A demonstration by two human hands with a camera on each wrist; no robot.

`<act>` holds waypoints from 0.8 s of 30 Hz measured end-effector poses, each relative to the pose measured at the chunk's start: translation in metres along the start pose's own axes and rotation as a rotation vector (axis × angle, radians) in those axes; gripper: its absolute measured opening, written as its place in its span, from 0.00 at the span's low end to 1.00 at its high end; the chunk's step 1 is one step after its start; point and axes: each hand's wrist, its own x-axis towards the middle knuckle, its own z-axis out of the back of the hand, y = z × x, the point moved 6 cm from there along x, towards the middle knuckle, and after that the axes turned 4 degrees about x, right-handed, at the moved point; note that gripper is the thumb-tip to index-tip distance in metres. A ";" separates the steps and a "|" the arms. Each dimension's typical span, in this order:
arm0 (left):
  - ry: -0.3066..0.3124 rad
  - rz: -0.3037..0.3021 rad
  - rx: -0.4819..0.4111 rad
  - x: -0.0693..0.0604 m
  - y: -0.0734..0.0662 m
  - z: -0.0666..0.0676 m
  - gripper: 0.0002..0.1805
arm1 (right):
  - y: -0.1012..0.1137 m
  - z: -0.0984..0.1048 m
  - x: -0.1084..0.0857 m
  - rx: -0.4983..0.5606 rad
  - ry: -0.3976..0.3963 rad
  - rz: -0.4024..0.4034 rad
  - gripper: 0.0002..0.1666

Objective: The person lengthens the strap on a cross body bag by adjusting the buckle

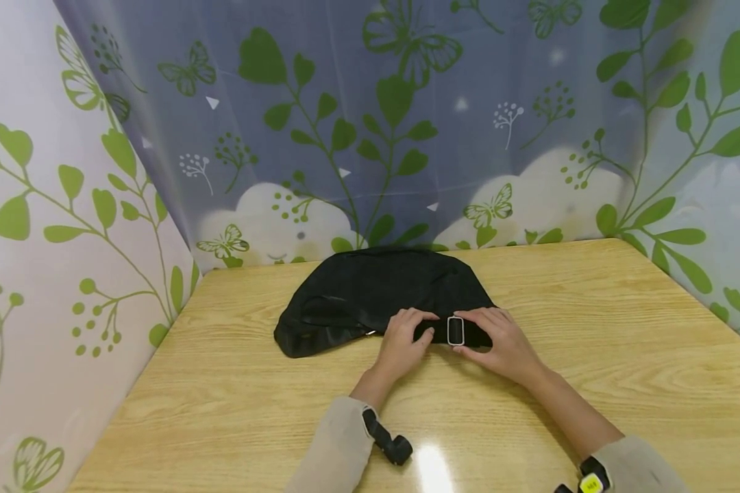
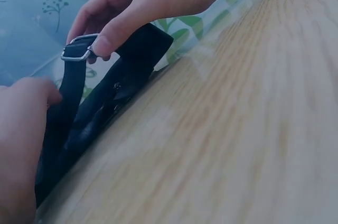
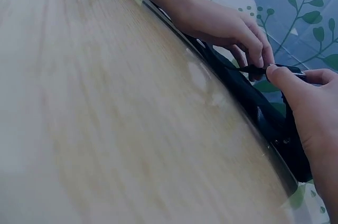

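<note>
Black bag [image 1: 385,287] lies near centre of frame on wood-grain surface [image 1: 222,411]; likely light, soft, limp, hardly fragile; strap [image 1: 439,331] probably bends freely, metal buckle [image 1: 462,331] stiff, perhaps slick, best taken by edges; left hand [image 1: 402,342], narrowly parted, pinches strap; right hand [image 1: 504,344] pinches buckle, thumb below, fingertips above.

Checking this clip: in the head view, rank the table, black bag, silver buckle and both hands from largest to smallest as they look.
1. Table
2. Black bag
3. Left hand and right hand: too alike to rank
4. Silver buckle
</note>
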 end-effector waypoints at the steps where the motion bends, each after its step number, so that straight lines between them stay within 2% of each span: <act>1: -0.013 0.011 -0.021 0.000 0.001 0.000 0.08 | 0.000 0.000 0.000 -0.005 0.002 0.004 0.33; 6: -0.046 0.062 -0.138 -0.001 0.002 0.001 0.07 | 0.004 -0.002 0.000 -0.028 0.027 0.037 0.32; 10: -0.059 0.095 -0.194 -0.002 0.003 0.001 0.08 | 0.006 -0.002 0.001 -0.037 0.038 0.051 0.34; 13: -0.072 0.111 -0.178 -0.001 0.004 0.002 0.07 | 0.006 -0.001 0.001 -0.055 0.031 0.060 0.33; 20: -0.085 0.140 -0.040 -0.001 0.007 0.002 0.04 | 0.007 0.000 0.002 -0.093 0.019 0.060 0.32; 24: -0.086 0.167 -0.086 -0.001 0.009 0.002 0.04 | 0.006 0.001 0.002 -0.082 0.020 0.048 0.32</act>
